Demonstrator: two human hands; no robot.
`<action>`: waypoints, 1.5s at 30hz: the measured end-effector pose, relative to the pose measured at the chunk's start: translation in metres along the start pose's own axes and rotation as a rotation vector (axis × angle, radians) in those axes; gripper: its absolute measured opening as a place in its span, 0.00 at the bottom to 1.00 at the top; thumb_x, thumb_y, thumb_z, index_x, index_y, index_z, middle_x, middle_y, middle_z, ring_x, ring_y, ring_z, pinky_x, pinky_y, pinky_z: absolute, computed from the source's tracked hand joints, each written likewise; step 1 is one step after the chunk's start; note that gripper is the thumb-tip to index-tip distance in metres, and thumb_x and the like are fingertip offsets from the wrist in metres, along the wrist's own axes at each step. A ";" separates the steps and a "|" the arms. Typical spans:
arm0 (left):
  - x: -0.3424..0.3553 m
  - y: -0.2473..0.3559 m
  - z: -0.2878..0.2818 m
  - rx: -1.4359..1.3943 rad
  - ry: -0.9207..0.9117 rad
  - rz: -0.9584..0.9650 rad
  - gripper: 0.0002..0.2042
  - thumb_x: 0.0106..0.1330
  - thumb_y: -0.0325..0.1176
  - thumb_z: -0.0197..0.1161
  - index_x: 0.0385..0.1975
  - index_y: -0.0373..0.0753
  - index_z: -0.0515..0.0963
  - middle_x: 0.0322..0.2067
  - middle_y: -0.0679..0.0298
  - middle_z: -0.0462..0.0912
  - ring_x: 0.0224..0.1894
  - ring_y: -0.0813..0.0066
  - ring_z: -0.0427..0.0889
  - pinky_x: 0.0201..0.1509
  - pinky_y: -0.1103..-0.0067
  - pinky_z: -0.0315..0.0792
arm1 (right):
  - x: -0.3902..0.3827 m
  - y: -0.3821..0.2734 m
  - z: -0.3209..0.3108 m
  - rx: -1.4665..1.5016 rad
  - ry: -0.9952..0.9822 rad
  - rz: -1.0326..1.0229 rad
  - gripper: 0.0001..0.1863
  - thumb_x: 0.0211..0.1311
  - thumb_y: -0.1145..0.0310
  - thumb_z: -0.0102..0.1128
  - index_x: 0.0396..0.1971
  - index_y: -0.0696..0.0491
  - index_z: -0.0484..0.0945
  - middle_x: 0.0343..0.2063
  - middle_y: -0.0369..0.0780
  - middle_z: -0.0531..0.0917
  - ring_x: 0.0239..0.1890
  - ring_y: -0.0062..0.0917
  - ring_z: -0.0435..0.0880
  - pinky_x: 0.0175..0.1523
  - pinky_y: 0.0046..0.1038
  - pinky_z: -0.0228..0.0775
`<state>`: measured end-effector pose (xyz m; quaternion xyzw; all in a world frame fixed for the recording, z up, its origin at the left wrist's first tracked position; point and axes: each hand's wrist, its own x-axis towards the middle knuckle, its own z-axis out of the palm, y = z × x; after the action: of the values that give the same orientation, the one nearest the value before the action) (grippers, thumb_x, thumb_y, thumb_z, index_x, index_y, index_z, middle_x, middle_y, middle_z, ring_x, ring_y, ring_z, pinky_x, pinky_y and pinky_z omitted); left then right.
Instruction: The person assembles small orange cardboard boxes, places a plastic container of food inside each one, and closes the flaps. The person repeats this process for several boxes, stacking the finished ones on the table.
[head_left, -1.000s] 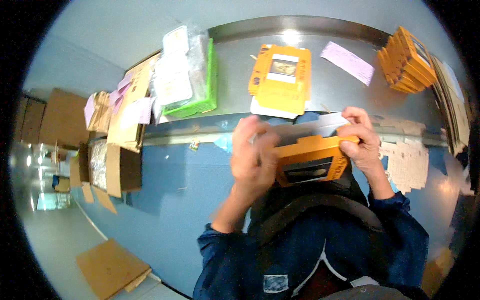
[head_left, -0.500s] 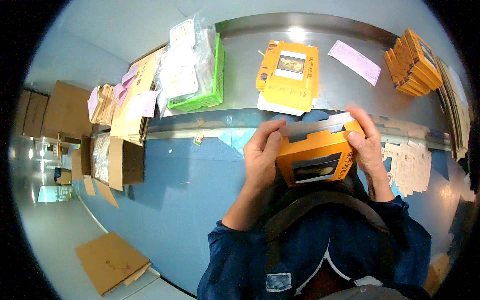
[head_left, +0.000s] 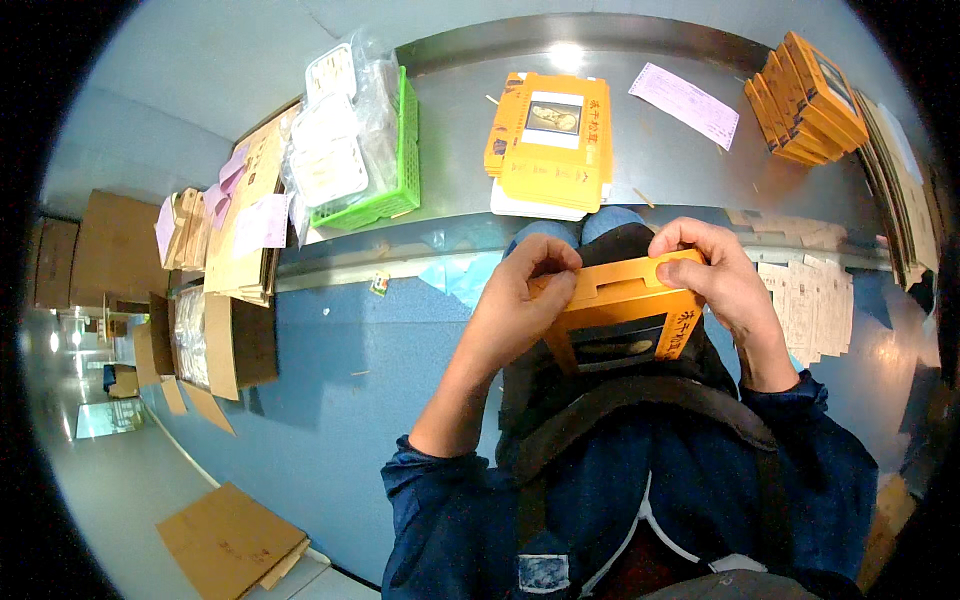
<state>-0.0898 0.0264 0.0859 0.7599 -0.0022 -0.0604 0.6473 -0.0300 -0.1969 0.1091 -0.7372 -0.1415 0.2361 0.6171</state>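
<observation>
An orange cardboard box [head_left: 625,315] with a dark picture panel on its side is held between my two hands above my lap. Its end flap lies folded over the opening, with a notch along the flap's edge. My left hand [head_left: 525,300] grips the box's left end, thumb and curled fingers at the flap corner. At the right corner my right hand [head_left: 715,275] pinches the box, thumb on top. On the metal table beyond lies a stack of flat orange box blanks [head_left: 555,140].
Behind to the left stands a green basket [head_left: 408,160] of clear-bagged packs. A pink printed slip [head_left: 685,105] lies right of the blanks. Made-up orange boxes [head_left: 810,100] are stacked at the far right. An open carton [head_left: 240,340] sits on the floor at left.
The box's raised end flap has folded down over the opening. Both hands have closed in at the flap's corners, and the view has shifted slightly.
</observation>
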 end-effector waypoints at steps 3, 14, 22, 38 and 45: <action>0.000 -0.004 0.001 0.077 -0.054 0.051 0.08 0.57 0.26 0.55 0.37 0.35 0.72 0.33 0.67 0.75 0.37 0.80 0.72 0.43 0.82 0.68 | 0.003 0.001 -0.001 -0.064 -0.051 -0.002 0.06 0.46 0.75 0.56 0.27 0.58 0.74 0.25 0.31 0.74 0.30 0.14 0.71 0.37 0.17 0.64; 0.006 0.009 -0.011 0.242 -0.309 0.001 0.13 0.58 0.28 0.54 0.43 0.34 0.72 0.37 0.60 0.75 0.42 0.74 0.73 0.47 0.79 0.68 | 0.005 -0.012 0.000 -0.358 -0.199 -0.074 0.08 0.49 0.73 0.55 0.31 0.59 0.73 0.25 0.37 0.74 0.33 0.19 0.72 0.39 0.21 0.64; -0.009 0.004 -0.009 0.258 -0.139 0.548 0.31 0.39 0.42 0.73 0.44 0.34 0.73 0.39 0.56 0.75 0.41 0.65 0.75 0.45 0.77 0.68 | -0.010 0.009 0.000 0.145 0.014 -0.364 0.15 0.57 0.62 0.52 0.37 0.59 0.75 0.30 0.38 0.76 0.36 0.20 0.73 0.43 0.22 0.64; 0.007 0.040 0.012 0.697 -0.421 0.311 0.22 0.47 0.33 0.66 0.46 0.47 0.74 0.44 0.56 0.72 0.42 0.55 0.75 0.44 0.72 0.72 | 0.001 0.039 0.012 0.317 0.025 -0.387 0.42 0.55 0.34 0.39 0.53 0.60 0.57 0.43 0.42 0.69 0.46 0.24 0.69 0.53 0.24 0.60; -0.001 0.024 -0.002 0.285 -0.083 0.403 0.22 0.48 0.28 0.64 0.47 0.36 0.71 0.52 0.53 0.69 0.50 0.63 0.73 0.52 0.73 0.70 | -0.010 0.097 0.017 0.223 0.063 -0.249 0.46 0.38 0.34 0.60 0.48 0.58 0.66 0.38 0.35 0.73 0.41 0.17 0.70 0.46 0.21 0.64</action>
<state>-0.0886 0.0249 0.1103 0.8245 -0.1885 0.0397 0.5321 -0.0551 -0.2071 0.0138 -0.6478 -0.1853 0.1490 0.7237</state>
